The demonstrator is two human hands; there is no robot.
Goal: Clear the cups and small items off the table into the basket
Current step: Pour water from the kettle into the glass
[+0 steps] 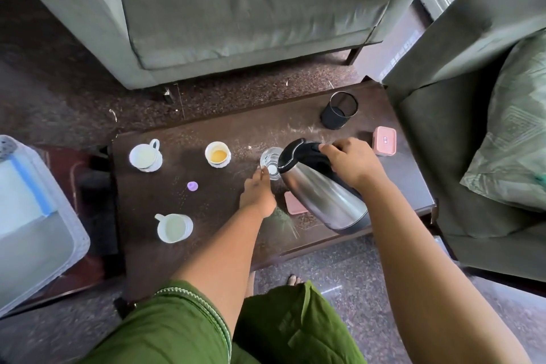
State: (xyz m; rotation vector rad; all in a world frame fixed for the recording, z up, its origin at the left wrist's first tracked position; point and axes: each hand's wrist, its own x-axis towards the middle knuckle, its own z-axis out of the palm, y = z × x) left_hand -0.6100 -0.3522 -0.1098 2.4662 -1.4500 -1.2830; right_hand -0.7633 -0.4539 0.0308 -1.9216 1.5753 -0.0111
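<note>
Cups and bits are spread all over the dark wooden coffee table. Over on the left, a white handled cup is sat on the table's far corner, and a white cup with yellowish liquid in it is parked further along to its right. Nearer the front edge, a white mug is stood upright, with a small purple cap lying between it and the far cups. A clear drinking glass is being touched at its rim by the fingertips of the left hand; whether it's actually gripped can't be told. Right beside the glass, a stainless steel kettle with a black lid is held tilted, its black handle clamped in the right hand. A pink lid is partly hidden under the kettle, and a pink square container is sat behind the right hand. A black mesh pen holder is stood at the far edge. The pale plastic basket is seen off the table's left end.
</note>
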